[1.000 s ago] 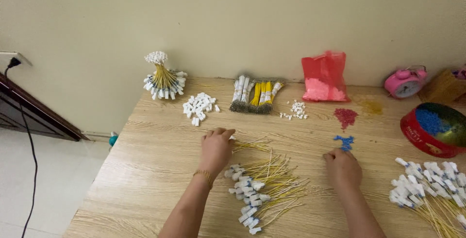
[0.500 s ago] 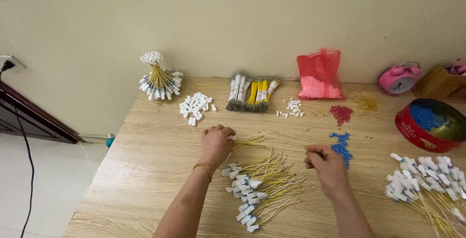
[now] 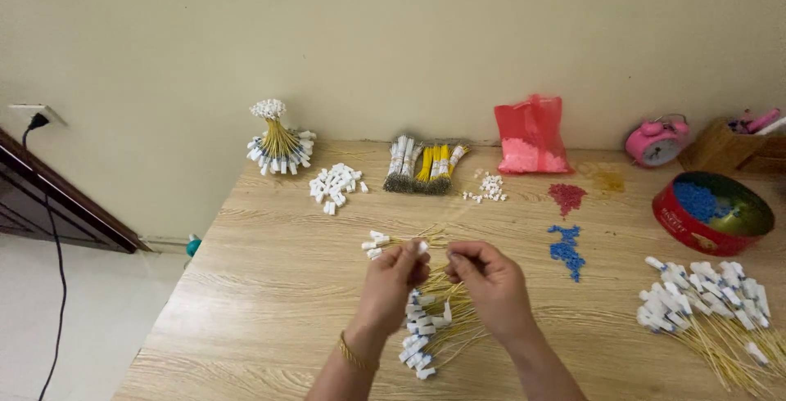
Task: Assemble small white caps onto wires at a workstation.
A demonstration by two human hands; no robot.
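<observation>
My left hand (image 3: 395, 280) and my right hand (image 3: 491, 282) are raised together just above a loose pile of yellow wires with white connectors (image 3: 432, 326) on the wooden table (image 3: 270, 286). The left fingers pinch a small white connector (image 3: 422, 246) on a yellow wire. The right fingers are closed on something small right beside it; I cannot make out what. A gold bracelet sits on my left wrist.
Small piles of blue beads (image 3: 566, 247) and red beads (image 3: 566, 197), a red tin (image 3: 711, 213) holding blue beads, a red bag (image 3: 532, 136), a pink alarm clock (image 3: 656, 141), a tied wire bundle (image 3: 278, 146), loose white connectors (image 3: 336, 185), bundled wires (image 3: 426, 164), finished wires (image 3: 712, 299) at right.
Both hands lifted off the table and came together over the wire pile. The left hand now pinches a connector wire, and the right hand moved left from the blue beads.
</observation>
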